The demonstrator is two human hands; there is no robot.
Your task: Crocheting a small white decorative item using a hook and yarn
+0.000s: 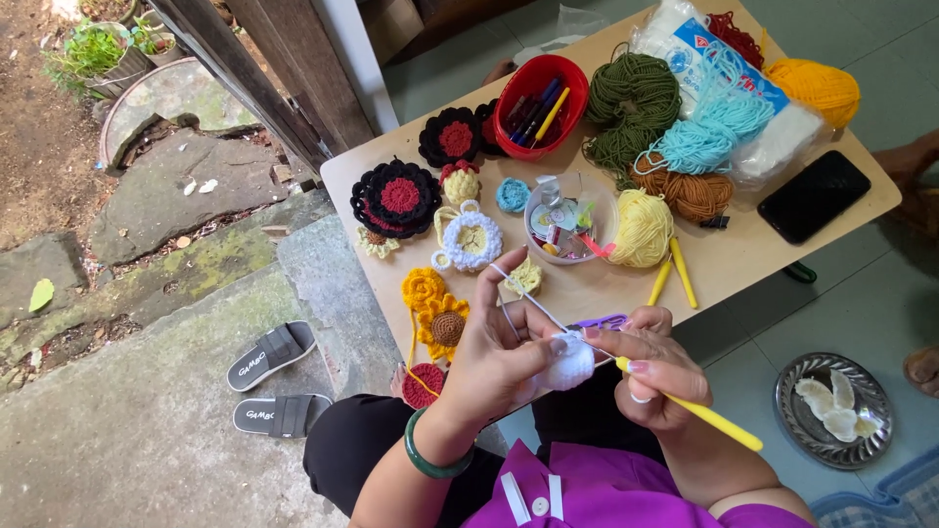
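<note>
White crochet piece pinched in left hand; right hand grips yellow hook; clear yarn package, blue-red label, far right.

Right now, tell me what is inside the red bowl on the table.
The red bowl holds several pens or crochet hooks, one yellow. Whatever lies beneath them is hidden.

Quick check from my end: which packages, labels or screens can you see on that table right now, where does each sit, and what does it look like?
Plastic bag: far right of the table, clear and bulging with white filling, under the light-blue yarn.
Label: on that bag's top, a long blue panel with a red and white patch.
Phone: right edge, flat black rectangle, screen dark.
</note>
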